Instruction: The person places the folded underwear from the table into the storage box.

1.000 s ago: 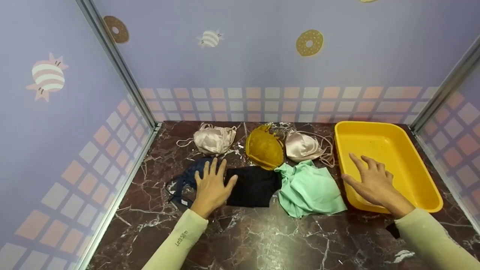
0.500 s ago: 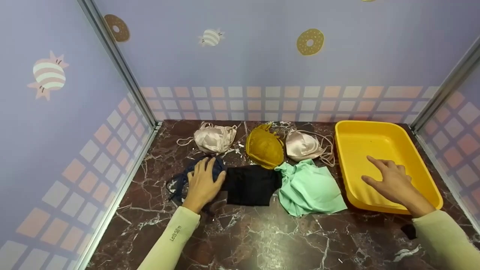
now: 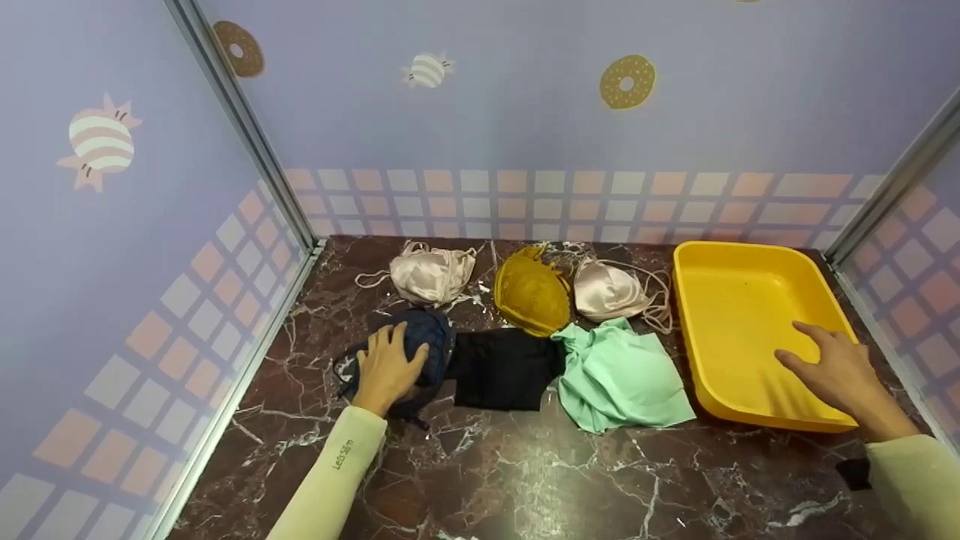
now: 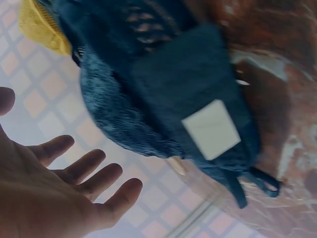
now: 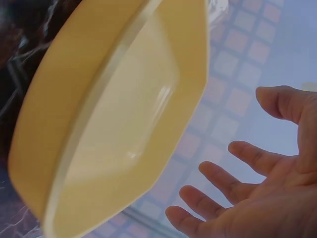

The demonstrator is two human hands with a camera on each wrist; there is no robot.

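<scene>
My left hand is over the left part of a navy lace bra, fingers spread and loosely bent. The left wrist view shows the palm and fingertips apart from the bra, whose white label faces the camera. My right hand hovers over the near right side of a yellow plastic tub, holding nothing, its fingers relaxed. In the right wrist view a gap separates those fingers from the tub wall. Just right of the navy bra lies a folded black garment.
Behind are a pale satin bra, a mustard bra and a second pale satin bra with loose straps. A mint green garment lies left of the tub. Patterned walls enclose the dark marble surface.
My left hand has moved down and slightly left over the navy bra, showing more of its cup. My right hand has shifted right, from the tub's left side to its right side.
</scene>
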